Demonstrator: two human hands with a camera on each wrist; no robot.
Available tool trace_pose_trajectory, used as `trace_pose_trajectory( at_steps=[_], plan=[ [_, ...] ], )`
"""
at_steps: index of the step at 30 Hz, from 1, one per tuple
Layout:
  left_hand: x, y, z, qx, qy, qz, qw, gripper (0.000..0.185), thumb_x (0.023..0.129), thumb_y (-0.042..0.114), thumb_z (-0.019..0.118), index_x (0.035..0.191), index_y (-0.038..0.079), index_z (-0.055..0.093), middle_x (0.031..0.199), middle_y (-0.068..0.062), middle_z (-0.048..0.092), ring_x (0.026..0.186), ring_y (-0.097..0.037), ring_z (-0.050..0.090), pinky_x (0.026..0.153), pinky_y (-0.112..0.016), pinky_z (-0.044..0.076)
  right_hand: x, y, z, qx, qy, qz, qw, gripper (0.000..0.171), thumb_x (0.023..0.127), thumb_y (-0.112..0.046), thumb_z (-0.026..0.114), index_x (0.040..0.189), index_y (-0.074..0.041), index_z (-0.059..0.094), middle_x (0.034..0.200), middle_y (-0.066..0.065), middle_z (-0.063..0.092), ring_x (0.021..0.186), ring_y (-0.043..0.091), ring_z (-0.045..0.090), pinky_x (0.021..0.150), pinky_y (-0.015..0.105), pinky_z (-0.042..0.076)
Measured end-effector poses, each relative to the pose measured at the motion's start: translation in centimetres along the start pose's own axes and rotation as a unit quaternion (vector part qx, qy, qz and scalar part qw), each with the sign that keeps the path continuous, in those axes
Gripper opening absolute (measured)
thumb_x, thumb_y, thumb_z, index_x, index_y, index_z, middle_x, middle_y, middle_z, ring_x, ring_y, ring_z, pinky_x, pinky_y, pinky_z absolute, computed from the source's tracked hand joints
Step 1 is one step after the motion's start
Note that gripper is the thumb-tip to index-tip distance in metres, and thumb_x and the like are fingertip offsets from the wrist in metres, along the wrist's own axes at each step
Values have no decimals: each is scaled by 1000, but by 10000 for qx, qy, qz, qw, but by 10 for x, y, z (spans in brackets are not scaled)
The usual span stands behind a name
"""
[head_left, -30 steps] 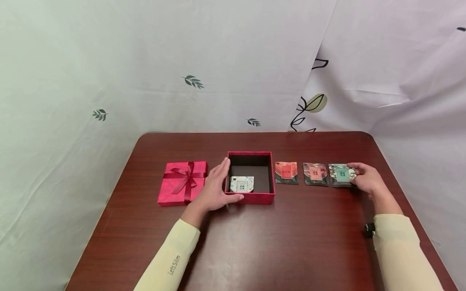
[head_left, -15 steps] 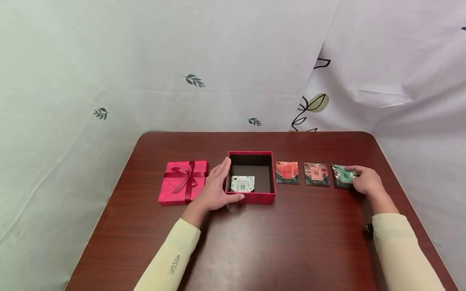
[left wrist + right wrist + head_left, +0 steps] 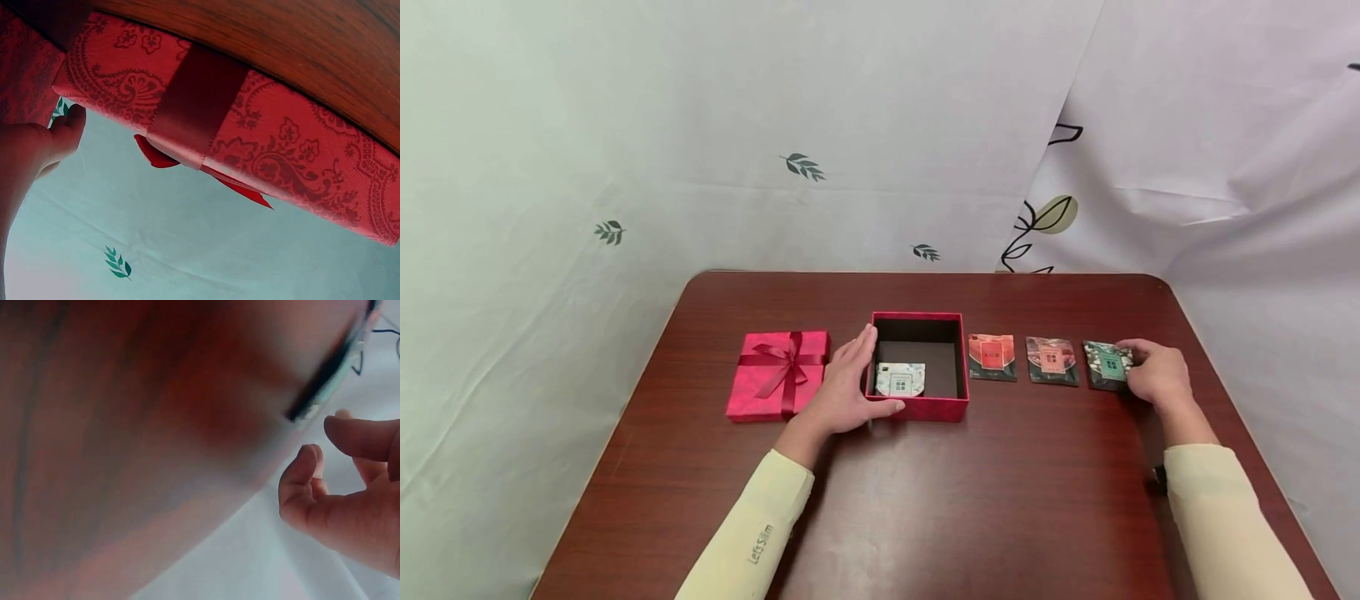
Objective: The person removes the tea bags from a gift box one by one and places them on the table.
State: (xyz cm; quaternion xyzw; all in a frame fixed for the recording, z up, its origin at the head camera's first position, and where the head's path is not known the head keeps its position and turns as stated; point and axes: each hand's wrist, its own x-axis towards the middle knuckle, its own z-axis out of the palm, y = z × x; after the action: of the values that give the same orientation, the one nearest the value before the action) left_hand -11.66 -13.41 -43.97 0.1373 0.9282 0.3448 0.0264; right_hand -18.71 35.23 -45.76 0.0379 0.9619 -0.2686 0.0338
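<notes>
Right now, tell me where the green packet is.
In the head view the green packet lies at the right end of the packet row on the table, beside the pink packet, with the right hand pinching its right edge.

A red lid (image 3: 778, 373) with a ribbon bow lies on the dark wooden bench (image 3: 925, 500). An orange packet (image 3: 992, 357) and a pink packet (image 3: 1052, 360) lie side by side. Leaf-printed sheets (image 3: 797, 167) hang behind.

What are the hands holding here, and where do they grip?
The right hand pinches the green packet by its right edge. The left hand holds nothing; it rests flat against the open red box, on its left wall.
</notes>
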Motion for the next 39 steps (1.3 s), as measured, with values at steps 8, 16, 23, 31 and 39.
trace_pose_trajectory(
  at_steps=[8,16,23,31,39],
  plan=[
    [0,-1,1,1,-4,39,10000,121,71,54,84,162,18,14,166,6,11,145,-28,19,110,-60,25,-12,-38,-12,339,439,-144,9984,49,84,5,54,133,6,54,119,35,50,102,48,45,80,62,40],
    [-1,-1,0,-2,-22,10,10000,121,71,54,84,162,18,14,166,8,10,145,-27,19,110,-60,26,-21,-84,-15,663,713,-544,9938,47,93,-2,62,138,3,52,123,31,55,105,46,53,87,63,39],
    [0,-1,1,-10,-39,-45,10000,121,70,54,85,162,21,13,166,11,9,146,-24,18,109,-59,28,-36,-123,-18,971,695,-952,9883,47,94,-8,67,138,-1,54,122,25,59,104,40,57,82,57,44],
    [0,-2,1,-17,-67,-93,9999,121,71,53,85,162,22,13,166,12,8,146,-24,17,110,-59,27,-47,-151,-15,1200,741,-1510,9784,45,92,-7,70,135,-5,57,117,20,62,97,34,61,80,49,46],
    [1,-1,1,-25,-54,-70,10000,121,70,55,84,162,23,12,165,14,7,146,-24,18,110,-59,27,-54,-179,-7,1555,342,-1649,9734,46,92,-5,70,136,-7,56,120,18,61,101,34,61,85,54,52]
  ],
)
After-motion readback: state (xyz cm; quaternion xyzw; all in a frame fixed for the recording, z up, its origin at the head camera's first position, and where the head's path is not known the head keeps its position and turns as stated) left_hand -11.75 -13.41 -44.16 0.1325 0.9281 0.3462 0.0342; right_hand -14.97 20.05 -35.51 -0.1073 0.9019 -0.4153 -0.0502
